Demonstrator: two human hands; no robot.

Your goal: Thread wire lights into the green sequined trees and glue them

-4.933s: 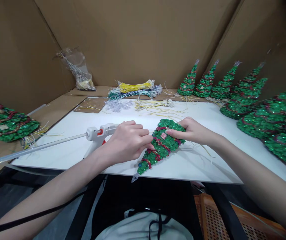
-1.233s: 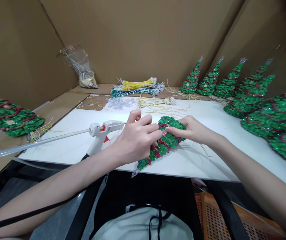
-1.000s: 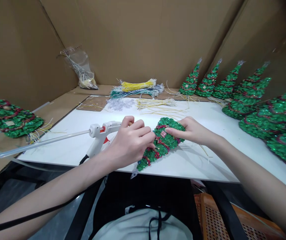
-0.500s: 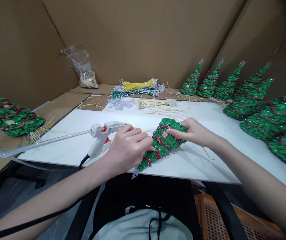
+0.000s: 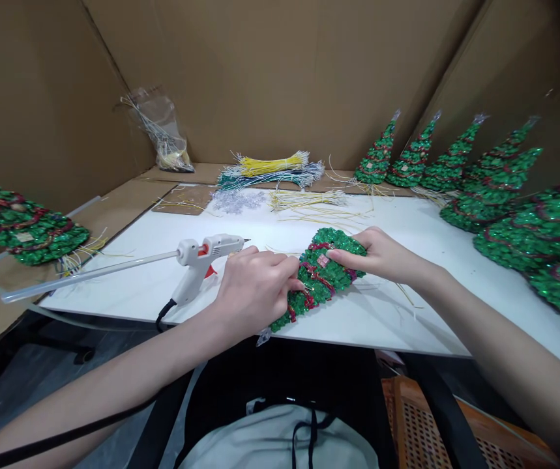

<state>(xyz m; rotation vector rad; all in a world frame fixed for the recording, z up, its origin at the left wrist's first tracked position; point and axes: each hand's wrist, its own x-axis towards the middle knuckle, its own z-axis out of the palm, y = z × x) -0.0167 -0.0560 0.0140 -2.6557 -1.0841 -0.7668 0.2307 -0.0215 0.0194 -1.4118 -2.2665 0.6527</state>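
A small green tinsel Christmas tree [image 5: 326, 277] lies tilted over the front of the white board, its wide base up to the right and its clear tip down to the left. My right hand [image 5: 375, 254] grips it at the base, thumb on top beside a small pink square; the other fingers are hidden behind it. My left hand [image 5: 263, 286] is closed in a pinch against the tree's middle. A thin pale bit shows by its fingertips, too small to name. Left of that hand a white hot glue gun [image 5: 194, 264] stands with a long glue stick in its back.
More decorated trees [image 5: 497, 189] line the right side, and another tree [image 5: 25, 225] stands at the left. Bundles of yellow and green wires [image 5: 272, 169], clear plastic pieces [image 5: 238, 200] and a plastic bag [image 5: 162, 133] lie at the back. Cardboard walls [image 5: 280, 78] enclose the board.
My left hand has shifted slightly down and back, so the glue gun's nozzle now shows. The tree and my right hand have hardly moved.
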